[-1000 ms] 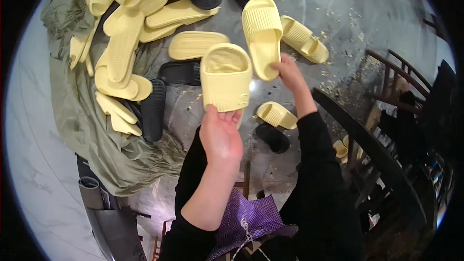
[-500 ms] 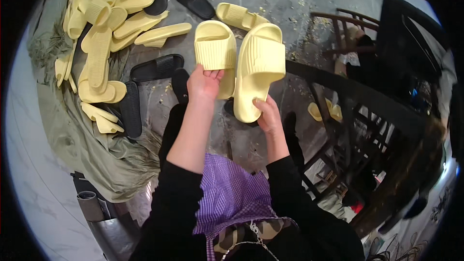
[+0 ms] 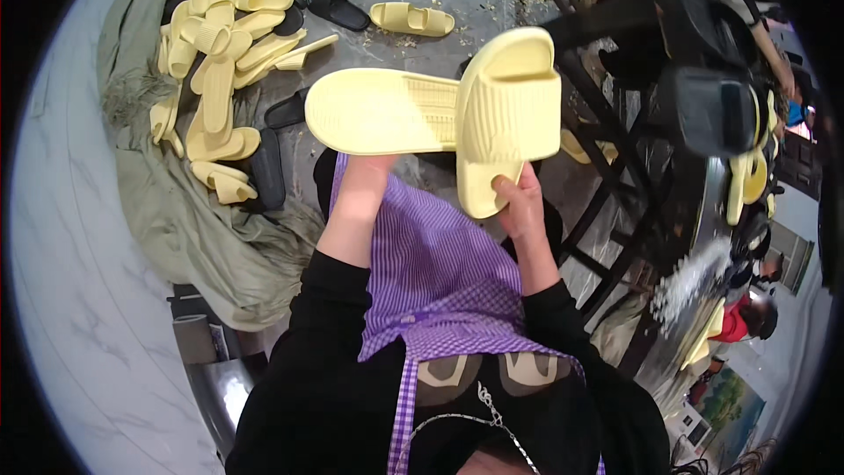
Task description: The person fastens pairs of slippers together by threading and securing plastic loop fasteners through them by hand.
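My right grip (image 3: 525, 204) is closed on the heel of a yellow slipper (image 3: 510, 114), thumb on its footbed, toe toward 1 o'clock. At 9 o'clock from it, my left grip (image 3: 376, 161) holds a second slipper (image 3: 378, 110) crosswise, fingers hidden behind it; the first overlaps its 3 o'clock end. My purple apron (image 3: 440, 264) hangs at 6 o'clock. At 10 o'clock lies a slipper pile (image 3: 217, 97), with a black slipper (image 3: 266, 171) near green cloth (image 3: 229, 277). Another yellow slide (image 3: 411, 19) lies toward 11 o'clock.
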`<action>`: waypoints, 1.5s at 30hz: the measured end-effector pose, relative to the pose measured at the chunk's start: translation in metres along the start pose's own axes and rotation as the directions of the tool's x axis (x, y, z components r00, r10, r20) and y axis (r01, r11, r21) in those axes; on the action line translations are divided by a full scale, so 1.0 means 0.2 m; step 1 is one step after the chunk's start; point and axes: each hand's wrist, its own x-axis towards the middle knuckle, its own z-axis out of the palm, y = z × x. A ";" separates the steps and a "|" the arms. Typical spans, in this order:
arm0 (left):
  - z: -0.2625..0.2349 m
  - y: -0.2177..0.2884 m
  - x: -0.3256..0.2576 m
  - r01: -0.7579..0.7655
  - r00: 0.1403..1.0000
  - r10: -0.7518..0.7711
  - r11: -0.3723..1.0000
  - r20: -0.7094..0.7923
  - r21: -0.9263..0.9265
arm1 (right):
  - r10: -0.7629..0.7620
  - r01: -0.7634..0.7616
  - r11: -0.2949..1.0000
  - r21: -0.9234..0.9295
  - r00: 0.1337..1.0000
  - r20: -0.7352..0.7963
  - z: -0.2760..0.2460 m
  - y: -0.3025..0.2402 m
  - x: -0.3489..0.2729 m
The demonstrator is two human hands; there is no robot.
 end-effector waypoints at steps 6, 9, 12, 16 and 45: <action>0.13 -0.02 -0.28 0.152 0.970 -0.103 0.965 0.222 -0.215 | 0.017 -0.033 0.989 0.145 0.994 0.112 -0.22 -0.10 -0.36; 0.18 -0.01 -0.39 0.244 0.931 -0.125 0.910 0.342 -0.334 | 0.004 -0.028 0.987 0.156 0.989 0.149 -0.34 -0.10 -0.48; 0.21 0.02 -0.49 0.345 0.882 -0.130 0.834 0.453 -0.431 | -0.094 0.085 0.988 0.126 0.993 0.072 -0.46 -0.07 -0.59; 0.31 0.04 -0.67 0.284 0.876 -0.099 0.897 0.473 -0.338 | -0.180 0.177 0.981 0.084 0.983 0.035 -0.59 -0.06 -0.69; 0.59 0.02 -1.09 0.385 0.920 -0.391 0.915 0.027 0.123 | -0.717 0.733 0.089 -0.674 0.517 0.468 -0.54 -0.26 -1.07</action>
